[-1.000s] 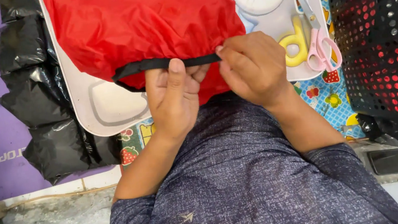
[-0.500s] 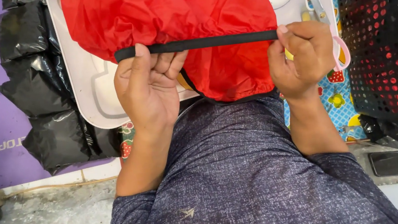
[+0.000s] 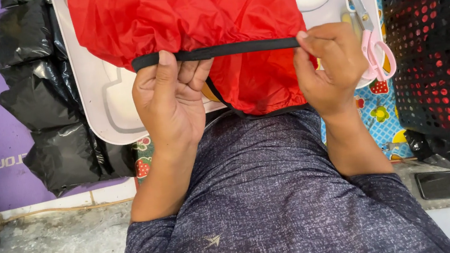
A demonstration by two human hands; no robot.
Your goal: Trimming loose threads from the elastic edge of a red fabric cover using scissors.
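1. The space just right of the right hand (image 3: 327, 68) is blocked by pink scissors (image 3: 370, 40) and a black crate (image 3: 443, 42).
2. Black bags (image 3: 45, 103) are piled well left of the left hand (image 3: 172, 107).
3. Bare white tray (image 3: 96, 91) is left open between them.

black plastic packages (image 3: 45, 103) left, dark phone screen (image 3: 447, 184) lower right

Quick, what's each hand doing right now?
Left hand: closed, pinching the black band of the red fabric.
Right hand: closed, pinching the band's other end.
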